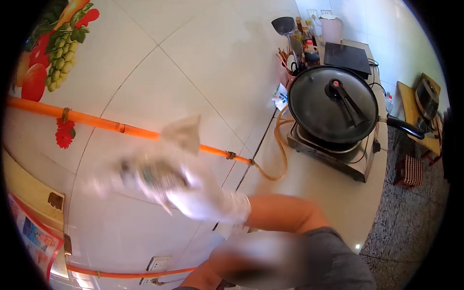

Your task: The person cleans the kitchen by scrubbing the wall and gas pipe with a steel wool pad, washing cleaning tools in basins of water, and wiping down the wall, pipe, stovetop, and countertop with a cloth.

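My right hand (208, 195) wears a white glove and reaches out in front of the tiled wall, smeared by motion. A pale rag (182, 134) with a squared corner shows at its fingers, in front of an orange pipe (111, 124). A dark greenish patch and pinkish streaks beside the fingers are too blurred to name. The bare right forearm (280, 212) comes out of a grey sleeve. Lower down, part of another bare forearm (197, 276), seemingly my left, shows at the bottom edge. Its hand is lost in a whitish blurred patch (266, 253).
A lidded wok (309, 106) stands on a portable stove (333, 157), its handle jutting right. A hose (282, 162) joins the pipe. Behind are bottles (309, 46), utensils (290, 60), a kettle (331, 29) and a black cooktop (347, 58). Wall sockets (158, 263) sit low.
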Demonstrator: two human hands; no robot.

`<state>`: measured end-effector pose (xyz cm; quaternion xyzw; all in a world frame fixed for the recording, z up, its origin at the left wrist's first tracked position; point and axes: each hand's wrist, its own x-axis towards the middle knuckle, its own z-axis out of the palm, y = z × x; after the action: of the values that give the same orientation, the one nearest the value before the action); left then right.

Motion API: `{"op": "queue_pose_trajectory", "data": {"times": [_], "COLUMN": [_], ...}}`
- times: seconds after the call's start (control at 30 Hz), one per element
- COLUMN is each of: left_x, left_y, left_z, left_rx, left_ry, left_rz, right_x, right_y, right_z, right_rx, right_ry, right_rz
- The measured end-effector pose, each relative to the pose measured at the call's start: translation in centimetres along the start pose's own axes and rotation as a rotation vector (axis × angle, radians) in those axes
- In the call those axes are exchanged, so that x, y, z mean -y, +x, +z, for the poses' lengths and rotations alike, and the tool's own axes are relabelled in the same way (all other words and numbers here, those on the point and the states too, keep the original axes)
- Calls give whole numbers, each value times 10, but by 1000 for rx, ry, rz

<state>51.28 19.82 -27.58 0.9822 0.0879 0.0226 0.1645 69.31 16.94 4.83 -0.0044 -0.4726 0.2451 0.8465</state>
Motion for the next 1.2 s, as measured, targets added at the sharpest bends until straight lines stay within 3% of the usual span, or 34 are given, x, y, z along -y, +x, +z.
{"op": "queue_pose_trajectory", "data": {"times": [0.07,0.17,0.2,0.27,0.33,0.43,0.47,0.53,0.6,0.63,0.7,0.77,0.87,0.93,1.0,1.03,1.07,1.2], "left_x": [-11,-15,-16,-2,25,17,14,11,12,13,16,16,15,12,19,16,15,15], "left_y": [12,15,12,4,-2,-10,-7,-4,-4,-5,-7,-9,-9,-5,-11,-14,-16,-14], "left_z": [-15,-27,-25,-10,22,19,10,0,5,6,7,10,4,-7,9,14,19,23], "left_rx": [14,177,207,22,-8,43,45,35,-21,-69,-63,-60,-101,213,92,-25,-26,-23], "left_ry": [-44,-140,-164,-86,-3,60,40,144,107,85,79,71,79,-5,9,18,6,-47], "left_rz": [-47,-152,-176,-93,-51,-69,-112,4,9,16,12,3,10,-106,-82,-53,-55,4], "right_x": [-15,-29,-50,-97,-126,-119,-79,-75,-83,-91,-111,-125,-145,-162,-169,-165,-162,-152], "right_y": [-44,-85,-98,-124,-122,-61,-7,53,83,86,70,18,-90,-165,-210,-222,-236,-257], "right_z": [2,-25,-38,-65,-75,-46,-21,8,7,1,-8,-21,-71,-110,-143,-153,-159,-171], "right_rx": [92,-2,5,-93,-179,158,273,400,540,518,602,534,688,827,879,1000,1120,1236], "right_ry": [-23,-69,-65,-128,318,-458,-572,-461,-537,-716,-970,-668,-910,-1020,-1007,-1048,-1086,-1133], "right_rz": [141,982,996,770,809,342,153,-168,-406,-627,-703,-257,-379,-399,-330,-177,-14,97]}}
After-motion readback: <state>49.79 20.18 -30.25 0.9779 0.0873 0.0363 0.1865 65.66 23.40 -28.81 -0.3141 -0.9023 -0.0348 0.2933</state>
